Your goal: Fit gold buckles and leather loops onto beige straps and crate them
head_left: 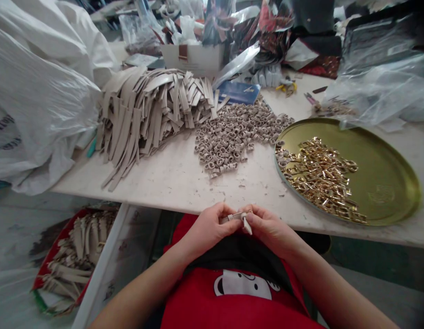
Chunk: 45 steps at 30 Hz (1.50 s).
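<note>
Marble-top table [163,183] w/ scraps all over, white woven sack [36,109] piled upper left, clear plastic bags [379,87] upper right. Mid-table: big heap of beige leather strips [146,114], & just right of it a pile of small curled leather loops [232,137]. Round brass tray [379,183] at right, gold metal buckles [318,178] heaped on its left half. Yellow-handled pliers [286,87] up near blue booklet [237,92], top centre. Lower left, off the table, red-edged crate [61,269] holding more strips. Both hands close together just past table's front edge, over my red shirt [239,292]: left hand [206,228] & right hand [270,230] pinching short beige strip [237,217] btw fingertips, one pale end poking down, center-bottom of frame.
</note>
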### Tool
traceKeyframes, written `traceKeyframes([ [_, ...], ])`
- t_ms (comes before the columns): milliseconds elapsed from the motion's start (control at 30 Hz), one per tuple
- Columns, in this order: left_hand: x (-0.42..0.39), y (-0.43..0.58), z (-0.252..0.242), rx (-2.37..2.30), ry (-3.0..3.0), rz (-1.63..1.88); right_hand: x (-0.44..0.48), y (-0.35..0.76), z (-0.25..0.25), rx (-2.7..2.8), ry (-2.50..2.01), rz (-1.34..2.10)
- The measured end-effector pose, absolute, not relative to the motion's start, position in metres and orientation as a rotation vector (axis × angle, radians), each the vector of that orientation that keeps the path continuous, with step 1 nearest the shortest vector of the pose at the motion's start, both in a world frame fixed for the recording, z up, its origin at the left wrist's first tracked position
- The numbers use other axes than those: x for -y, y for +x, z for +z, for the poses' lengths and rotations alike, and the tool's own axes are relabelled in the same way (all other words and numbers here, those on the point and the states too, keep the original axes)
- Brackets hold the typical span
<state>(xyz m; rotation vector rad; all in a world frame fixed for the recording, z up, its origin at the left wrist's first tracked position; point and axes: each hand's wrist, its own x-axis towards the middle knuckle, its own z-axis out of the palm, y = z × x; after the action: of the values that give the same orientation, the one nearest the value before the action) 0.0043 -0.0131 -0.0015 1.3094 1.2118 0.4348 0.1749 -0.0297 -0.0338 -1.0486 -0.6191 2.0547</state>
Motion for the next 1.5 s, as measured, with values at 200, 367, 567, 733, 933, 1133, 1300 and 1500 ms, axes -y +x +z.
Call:
traceKeyframes([
  [200, 0.006, 0.006, -0.003, -1.093, 1.132, 0.444, 0.023, 0.174, -0.034, 0.898, -1.410, 1.504],
  [367, 0.002, 0.015, -0.014, -1.137, 1.262, 0.358, 0.027, 0.178, -0.039, 1.410, -1.537, 1.333],
  [567, 0.002, 0.015, -0.011, -1.100, 1.329, 0.343, 0.031, 0.175, -0.043, 1.548, -1.643, 1.101],
  [733, 0.008, 0.016, -0.008, -1.069, 1.283, 0.340, 0.038, 0.164, -0.043, 1.433, -1.656, 1.105],
  [933, 0.018, 0.016, -0.008, -1.067, 1.426, 0.303, 0.048, 0.162, -0.041, 1.417, -1.669, 1.087],
  [1133, 0.034, 0.016, -0.007, -1.212, 1.683, 0.344, 0.055, 0.152, -0.036, 1.546, -1.787, 0.840],
  [1300, 0.045, 0.015, -0.010, -1.363, 1.882, 0.371, 0.060, 0.153, -0.030, 1.578, -1.595, 1.000],
  [1500, 0.051, 0.003, 0.003, -1.144, 1.816, 0.384, 0.072, 0.166, -0.022, 1.637, -1.511, 1.122],
])
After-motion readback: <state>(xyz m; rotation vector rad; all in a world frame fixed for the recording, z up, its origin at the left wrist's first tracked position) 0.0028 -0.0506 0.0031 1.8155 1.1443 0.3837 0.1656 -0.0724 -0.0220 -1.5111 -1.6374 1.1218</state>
